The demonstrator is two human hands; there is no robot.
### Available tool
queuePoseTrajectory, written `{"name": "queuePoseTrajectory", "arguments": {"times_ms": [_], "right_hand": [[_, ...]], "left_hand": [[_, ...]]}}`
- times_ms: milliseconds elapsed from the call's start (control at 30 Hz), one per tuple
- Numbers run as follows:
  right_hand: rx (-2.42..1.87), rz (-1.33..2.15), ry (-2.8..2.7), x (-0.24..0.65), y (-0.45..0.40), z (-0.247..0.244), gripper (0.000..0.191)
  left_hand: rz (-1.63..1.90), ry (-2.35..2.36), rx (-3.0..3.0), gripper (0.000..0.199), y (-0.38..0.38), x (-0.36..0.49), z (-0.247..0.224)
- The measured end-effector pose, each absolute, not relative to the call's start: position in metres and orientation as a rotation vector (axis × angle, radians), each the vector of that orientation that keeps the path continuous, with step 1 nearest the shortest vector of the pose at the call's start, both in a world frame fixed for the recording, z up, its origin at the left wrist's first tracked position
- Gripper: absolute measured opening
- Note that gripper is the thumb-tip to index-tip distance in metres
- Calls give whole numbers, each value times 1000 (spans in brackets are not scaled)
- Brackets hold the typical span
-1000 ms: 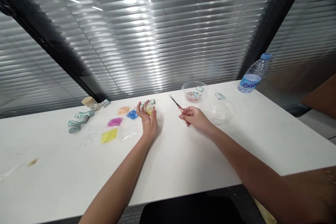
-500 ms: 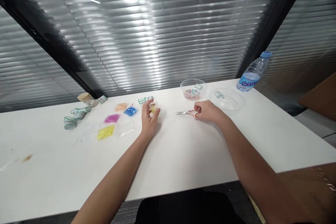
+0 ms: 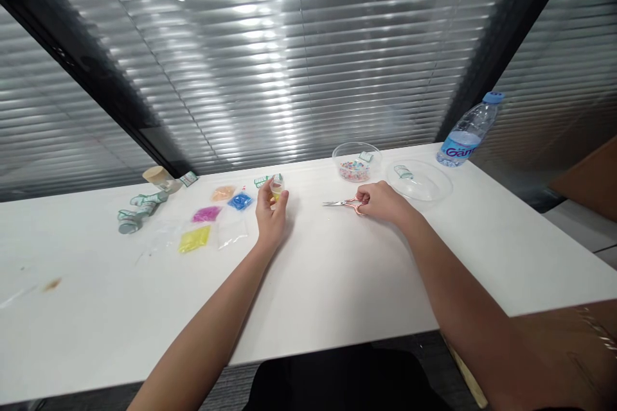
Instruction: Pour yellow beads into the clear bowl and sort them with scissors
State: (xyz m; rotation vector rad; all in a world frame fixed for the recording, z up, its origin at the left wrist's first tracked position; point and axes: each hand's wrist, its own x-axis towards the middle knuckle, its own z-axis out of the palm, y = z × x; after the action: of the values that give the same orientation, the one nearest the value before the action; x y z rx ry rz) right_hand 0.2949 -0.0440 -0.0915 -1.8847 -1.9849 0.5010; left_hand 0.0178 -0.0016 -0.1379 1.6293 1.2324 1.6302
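My left hand (image 3: 271, 217) is closed around a small clear container (image 3: 277, 187) with something yellow in its lower part. Its thumb and fingers wrap the sides, so part of the container is hidden. To the right, my right hand (image 3: 383, 201) grips small scissors (image 3: 343, 203) by their copper-coloured handles. The blades point left, low over the white table, and look nearly closed. Just behind my left hand lies a white-and-green labelled packet (image 3: 261, 181). A blue packet (image 3: 240, 201) is on the table left of that hand.
Left of centre lie orange (image 3: 223, 192), magenta (image 3: 207, 214) and yellow packets (image 3: 195, 239). A clear bowl (image 3: 357, 149) with colourful beads stands behind my right hand, beside a clear lid (image 3: 434, 189). A water bottle (image 3: 465, 135) stands back right. Several small jars (image 3: 129, 221) lie left.
My left hand has shifted slightly left, and the small container in it has tilted, with its top showing more. My right hand still holds the scissors in about the same place.
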Motion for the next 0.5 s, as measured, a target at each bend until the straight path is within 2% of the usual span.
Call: {"name": "queuePoseTrajectory", "arguments": {"times_ms": [500], "right_hand": [[-1898,463,-2000,292,-45,-90,10]], "left_hand": [[1476,1264,1693,49,-10,23,-129]]}}
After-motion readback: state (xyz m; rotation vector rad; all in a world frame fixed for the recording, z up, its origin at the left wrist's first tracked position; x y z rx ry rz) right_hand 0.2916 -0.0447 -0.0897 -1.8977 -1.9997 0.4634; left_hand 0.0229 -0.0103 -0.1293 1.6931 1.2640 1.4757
